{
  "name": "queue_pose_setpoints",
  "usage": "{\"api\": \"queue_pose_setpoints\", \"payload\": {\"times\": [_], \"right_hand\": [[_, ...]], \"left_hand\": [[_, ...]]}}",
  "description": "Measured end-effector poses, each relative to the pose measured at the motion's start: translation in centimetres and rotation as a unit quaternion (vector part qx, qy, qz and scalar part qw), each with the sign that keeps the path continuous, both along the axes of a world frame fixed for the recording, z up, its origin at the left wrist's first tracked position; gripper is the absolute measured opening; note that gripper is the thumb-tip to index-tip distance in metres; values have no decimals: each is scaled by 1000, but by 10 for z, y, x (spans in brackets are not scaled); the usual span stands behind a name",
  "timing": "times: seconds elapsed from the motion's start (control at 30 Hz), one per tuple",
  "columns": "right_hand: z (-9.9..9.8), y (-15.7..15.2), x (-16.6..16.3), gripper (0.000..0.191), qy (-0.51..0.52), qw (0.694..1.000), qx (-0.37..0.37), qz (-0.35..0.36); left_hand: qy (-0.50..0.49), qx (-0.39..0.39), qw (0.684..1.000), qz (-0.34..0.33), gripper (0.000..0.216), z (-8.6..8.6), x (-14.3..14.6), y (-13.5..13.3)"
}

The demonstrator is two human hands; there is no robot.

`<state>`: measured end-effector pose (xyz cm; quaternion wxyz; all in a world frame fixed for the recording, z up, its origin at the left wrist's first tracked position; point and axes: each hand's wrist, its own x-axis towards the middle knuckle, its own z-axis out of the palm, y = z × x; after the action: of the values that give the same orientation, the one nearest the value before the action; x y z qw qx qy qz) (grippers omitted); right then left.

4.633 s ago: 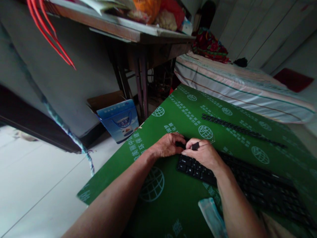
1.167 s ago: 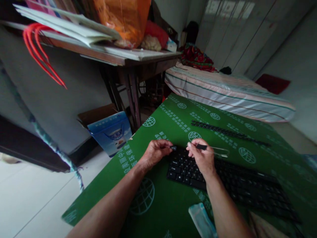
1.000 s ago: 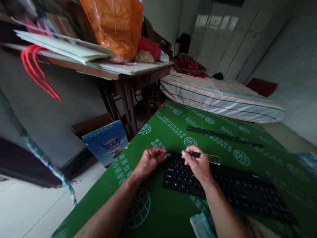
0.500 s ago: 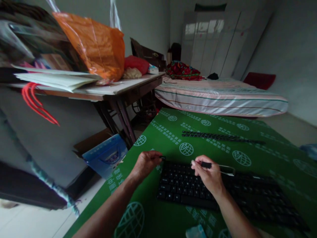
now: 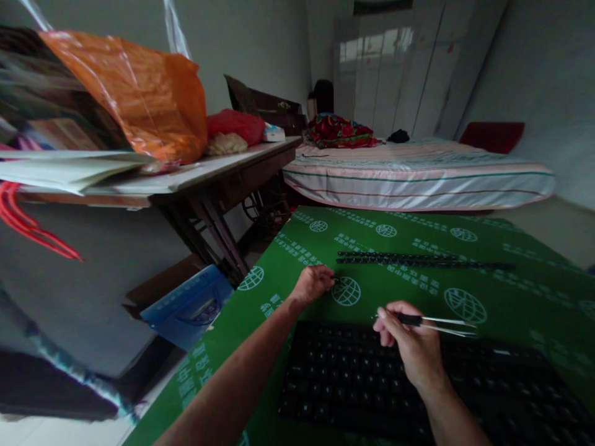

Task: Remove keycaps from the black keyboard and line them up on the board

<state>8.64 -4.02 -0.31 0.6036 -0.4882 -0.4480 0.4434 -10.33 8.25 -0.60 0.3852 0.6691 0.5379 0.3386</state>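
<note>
My left hand (image 5: 314, 284) is closed in a pinch over the green board (image 5: 279, 365), beyond the keyboard's left part. Between its fingertips is a small black keycap (image 5: 333, 280), only partly visible. Wrapped in the fingers of my right hand (image 5: 409, 337) is a keycap puller (image 5: 418, 320) with a black grip and thin metal wires that point right. This hand hovers over the top edge of the black keyboard (image 5: 339, 378), which lies on the board. Farther back, black keycaps (image 5: 395, 258) lie lined up in long rows.
To the left, a table (image 5: 223, 166) carries an orange plastic bag (image 5: 139, 93), a red bag (image 5: 237, 127) and papers. Below it stands a blue paper bag (image 5: 190, 306). A bed (image 5: 418, 173) with striped bedding stands behind the board.
My left hand has moved away from the keyboard's upper left corner, forward and right toward the keycap rows, carrying the keycap. My right hand keeps the puller, and the view has shifted slightly.
</note>
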Motion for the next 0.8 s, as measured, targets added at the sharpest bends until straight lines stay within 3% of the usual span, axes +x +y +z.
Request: {"api": "queue_pose_setpoints", "payload": {"times": [0.4,0.8], "right_hand": [[-4,2,1,25,-32,999,-27,27],[-4,-3,-2,26,-43,997,-61,29]], "left_hand": [[153,101,981,-69,15,-1,-8,19],[197,122,969,-87,15,-3,-2,31]]}}
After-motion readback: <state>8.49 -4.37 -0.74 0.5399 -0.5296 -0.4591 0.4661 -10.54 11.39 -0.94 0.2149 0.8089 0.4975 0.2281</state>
